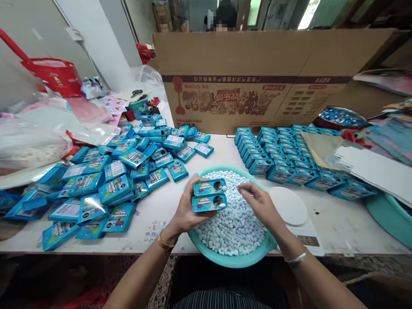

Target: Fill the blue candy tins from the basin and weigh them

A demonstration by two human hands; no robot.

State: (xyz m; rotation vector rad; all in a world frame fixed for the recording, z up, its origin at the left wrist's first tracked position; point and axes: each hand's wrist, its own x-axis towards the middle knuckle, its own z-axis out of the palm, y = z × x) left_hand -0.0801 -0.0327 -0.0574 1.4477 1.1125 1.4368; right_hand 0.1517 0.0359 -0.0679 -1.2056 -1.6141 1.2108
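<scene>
Two blue printed candy boxes [206,187], held as a pair in the left hand [188,210], one on the far side of the other, raised over the left part of a turquoise basin [222,260] at the bench's [222,150] near edge. Long axis of each: laid left to right, roughly parallel to that edge, printed faces turned up. Dark round openings [218,200]: set at the right-hand ends and pointed toward the right hand [262,206]; a pale candy [224,188] is seen at each. Right fingertips [243,187]: placed just beside the openings but apart, the boxes lying leftward from them; drawn narrow, though whether they are fully closed or a candy is held cannot be told. Left fingers: wrapped around the left ends, partly hidden beneath, the left hand thus being the nearer. Loose pale candies [231,231]: heaped in the basin, below both hands. Further boxes: one jumbled pile [117,189] along the bench's left side; upright rows [283,161] toward its far right corner. White scale [288,205]: stood right of the basin, by the near edge.
</scene>
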